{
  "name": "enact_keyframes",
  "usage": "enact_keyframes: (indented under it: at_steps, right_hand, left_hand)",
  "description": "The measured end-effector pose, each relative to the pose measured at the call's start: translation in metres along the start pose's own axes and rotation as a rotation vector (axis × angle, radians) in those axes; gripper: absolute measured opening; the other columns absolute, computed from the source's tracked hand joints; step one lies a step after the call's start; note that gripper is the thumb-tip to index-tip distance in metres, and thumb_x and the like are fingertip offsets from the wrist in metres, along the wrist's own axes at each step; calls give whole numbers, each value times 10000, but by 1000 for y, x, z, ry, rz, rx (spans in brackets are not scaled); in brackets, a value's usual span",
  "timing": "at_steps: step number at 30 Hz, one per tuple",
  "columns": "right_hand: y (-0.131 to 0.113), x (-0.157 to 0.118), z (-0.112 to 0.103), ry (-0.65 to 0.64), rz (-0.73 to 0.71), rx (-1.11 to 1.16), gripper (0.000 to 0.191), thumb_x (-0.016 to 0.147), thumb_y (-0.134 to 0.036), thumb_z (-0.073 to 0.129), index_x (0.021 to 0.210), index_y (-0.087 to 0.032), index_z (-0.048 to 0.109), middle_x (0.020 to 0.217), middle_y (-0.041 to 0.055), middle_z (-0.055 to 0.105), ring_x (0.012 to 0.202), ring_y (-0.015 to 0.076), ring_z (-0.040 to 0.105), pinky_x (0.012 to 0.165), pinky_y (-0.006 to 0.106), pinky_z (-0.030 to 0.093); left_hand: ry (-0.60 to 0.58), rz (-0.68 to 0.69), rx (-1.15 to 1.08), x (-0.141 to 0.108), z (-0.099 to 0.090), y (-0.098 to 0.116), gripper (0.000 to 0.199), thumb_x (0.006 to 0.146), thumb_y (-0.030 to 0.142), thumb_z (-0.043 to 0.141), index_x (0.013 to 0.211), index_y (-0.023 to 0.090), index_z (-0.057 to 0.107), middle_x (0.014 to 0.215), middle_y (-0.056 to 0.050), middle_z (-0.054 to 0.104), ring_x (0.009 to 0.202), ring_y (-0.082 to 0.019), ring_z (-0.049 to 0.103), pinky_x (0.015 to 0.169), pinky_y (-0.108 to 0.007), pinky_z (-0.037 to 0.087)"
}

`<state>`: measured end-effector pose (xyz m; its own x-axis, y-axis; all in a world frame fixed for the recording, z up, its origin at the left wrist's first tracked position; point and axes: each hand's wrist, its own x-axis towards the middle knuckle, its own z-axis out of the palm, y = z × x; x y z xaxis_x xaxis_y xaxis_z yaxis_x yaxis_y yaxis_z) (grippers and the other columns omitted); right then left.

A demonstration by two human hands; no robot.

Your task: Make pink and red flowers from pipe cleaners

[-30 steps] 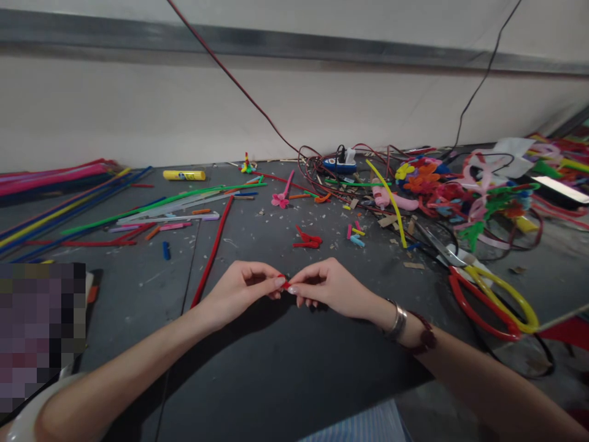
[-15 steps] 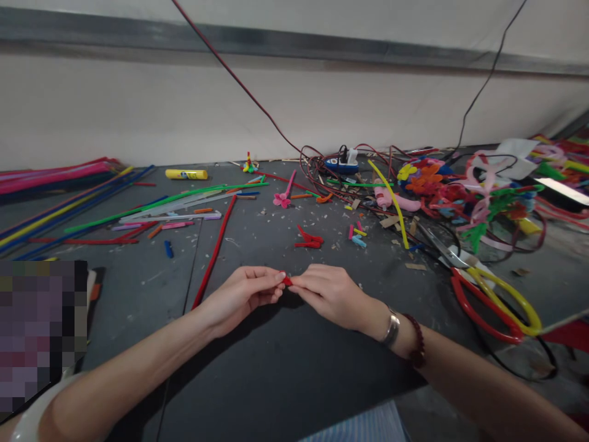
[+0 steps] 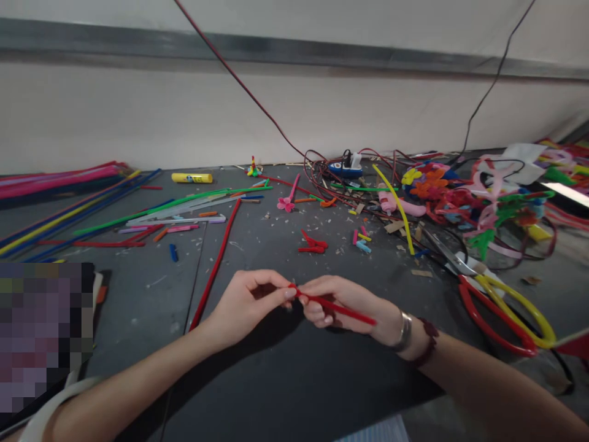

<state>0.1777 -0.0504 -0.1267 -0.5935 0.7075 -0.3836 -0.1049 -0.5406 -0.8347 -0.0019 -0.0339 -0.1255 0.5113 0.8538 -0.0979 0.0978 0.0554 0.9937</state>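
Observation:
My left hand [image 3: 251, 301] and my right hand [image 3: 334, 304] meet above the dark grey table, fingertips close together. A red pipe cleaner [image 3: 335, 308] runs from between those fingertips across my right hand toward the wrist. My left fingers pinch its bent end, and my right fingers curl around the stem. The bent end is small and partly hidden by my fingers. A long red pipe cleaner [image 3: 215, 264] lies on the table to the left of my left hand.
Small cut red pieces [image 3: 313, 244] lie ahead of my hands. Scissors with red and yellow handles [image 3: 499, 316] rest at right, beside a heap of pipe-cleaner flowers [image 3: 460, 199]. Tangled wires and a power strip [image 3: 345, 170] sit behind. Bundled pipe cleaners [image 3: 59, 184] lie at left.
A long red stem now shows across my right hand, where only a small red tip showed between my fingers before. My right hand has turned, and the view has shifted slightly.

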Motion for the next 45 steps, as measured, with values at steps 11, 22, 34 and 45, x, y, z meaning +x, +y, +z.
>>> enact_keyframes:
  at_steps: [11, 22, 34, 45]
  right_hand:
    - [18, -4, -5, 417, -960, -1348, 155, 843, -196, 506, 902, -127, 631, 789, 72, 657, 727, 153, 566, 692, 280, 456]
    - [15, -3, -1, 384, -707, -1136, 237, 874, -221, 430, 760, -135, 620, 665, 44, 622, 625, 120, 555, 599, 249, 451]
    - [18, -2, -5, 459, -955, -1322, 213, 839, -182, 510, 1031, -155, 598, 896, 56, 664, 812, 131, 606, 741, 236, 482]
    - [16, -1, -2, 392, -714, -1055, 186, 827, -284, 514, 809, -158, 650, 752, 49, 660, 692, 132, 580, 653, 259, 451]
  left_hand:
    - [44, -127, -233, 3, -2, -8, 142, 730, 214, 653, 622, 122, 651, 561, 12, 612, 533, -58, 510, 547, -153, 400]
    - [24, -106, -150, 3, 0, -5, 130, 734, 224, 651, 640, 134, 666, 545, 24, 608, 533, -57, 513, 557, -156, 400]
    - [84, -156, -243, 6, -5, -5, 202, 735, 239, 642, 566, 130, 624, 533, 20, 595, 509, -60, 506, 524, -158, 397]
    - [101, -110, -134, 5, -2, -3, 179, 727, 265, 638, 606, 134, 626, 545, 19, 578, 527, -80, 500, 544, -189, 396]
